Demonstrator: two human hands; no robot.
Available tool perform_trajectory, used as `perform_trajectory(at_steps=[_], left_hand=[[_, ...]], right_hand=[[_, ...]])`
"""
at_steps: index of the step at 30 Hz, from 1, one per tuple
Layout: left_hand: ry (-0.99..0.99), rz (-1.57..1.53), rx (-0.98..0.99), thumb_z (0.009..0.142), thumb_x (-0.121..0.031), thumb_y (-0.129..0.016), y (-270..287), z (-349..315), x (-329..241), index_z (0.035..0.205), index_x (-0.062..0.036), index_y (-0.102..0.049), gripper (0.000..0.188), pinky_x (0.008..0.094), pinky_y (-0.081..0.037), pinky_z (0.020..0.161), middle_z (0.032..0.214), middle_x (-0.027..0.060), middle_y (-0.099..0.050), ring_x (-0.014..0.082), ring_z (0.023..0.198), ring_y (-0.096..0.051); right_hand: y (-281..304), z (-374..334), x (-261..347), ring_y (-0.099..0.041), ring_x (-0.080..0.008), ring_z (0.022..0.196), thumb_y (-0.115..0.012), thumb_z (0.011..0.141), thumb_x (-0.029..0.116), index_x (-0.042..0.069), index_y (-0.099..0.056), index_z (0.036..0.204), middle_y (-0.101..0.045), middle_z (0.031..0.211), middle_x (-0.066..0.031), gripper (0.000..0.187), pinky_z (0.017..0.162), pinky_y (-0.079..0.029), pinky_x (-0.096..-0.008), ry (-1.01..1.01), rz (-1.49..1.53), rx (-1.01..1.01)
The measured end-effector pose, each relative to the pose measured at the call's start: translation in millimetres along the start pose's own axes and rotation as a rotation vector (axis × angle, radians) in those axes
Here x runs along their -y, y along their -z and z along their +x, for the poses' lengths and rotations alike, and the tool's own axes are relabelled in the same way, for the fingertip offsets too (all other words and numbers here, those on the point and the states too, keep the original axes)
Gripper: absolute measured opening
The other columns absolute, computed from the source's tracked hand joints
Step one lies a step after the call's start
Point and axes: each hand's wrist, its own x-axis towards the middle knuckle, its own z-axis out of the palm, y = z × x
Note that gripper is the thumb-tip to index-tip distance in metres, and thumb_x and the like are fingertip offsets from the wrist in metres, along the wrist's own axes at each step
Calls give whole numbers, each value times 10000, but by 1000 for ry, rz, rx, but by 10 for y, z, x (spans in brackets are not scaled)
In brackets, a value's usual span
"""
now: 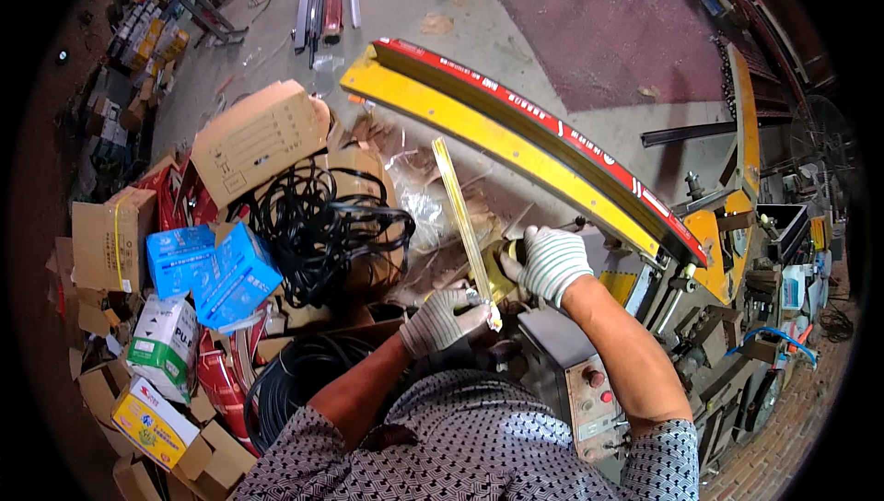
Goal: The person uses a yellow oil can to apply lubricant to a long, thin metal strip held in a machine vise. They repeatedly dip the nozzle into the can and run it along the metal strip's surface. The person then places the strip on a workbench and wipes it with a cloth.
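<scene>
My left hand [448, 321], in a striped white knit glove, is closed round the lower end of a slim bundle of long, pale gold strips [458, 206]. The bundle slants up and away from me; a bit of crumpled, shiny wrap [495, 319] shows at its near end. My right hand [552, 264], gloved alike, is just right of the bundle. Its fingers are curled against a yellowish round roll [500, 282] that looks like tape. Part of that roll is hidden by the hand.
A long machine guide with a yellow side [497, 137] and red strip stretches across ahead. A grey control box [589, 400] with buttons stands under my right forearm. Leftward lie tangled black straps [322, 220], a cardboard box [261, 140], blue boxes [230, 271] and a coiled black hose [304, 377].
</scene>
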Motion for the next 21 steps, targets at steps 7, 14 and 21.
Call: perform_trajectory(at_steps=[7,14,21], left_hand=[[-27,-35,5,933,-136,-649,26,46,-160,938,14,-741,176,351,-506,786,953,136,-684,236,861,-655],[20,-33,10,942,-140,-644,68,39,-185,966,13,-737,182,356,-502,811,952,138,-670,249,876,-653],[-18,-95,-13,927,-124,-651,40,59,-149,938,12,-737,161,360,-504,781,944,148,-676,256,856,-655]], right_hand=[[110,-69,-85,-694,-376,974,-672,894,455,19,-618,1053,-695,1026,-232,466,833,-561,-469,161,-17,47],[101,28,29,-708,-397,835,-646,918,470,-20,-634,1026,-718,864,-213,502,773,-561,-488,31,-23,86],[21,8,-92,-702,-397,839,-672,891,476,2,-641,984,-710,864,-217,484,763,-553,-495,94,9,74]])
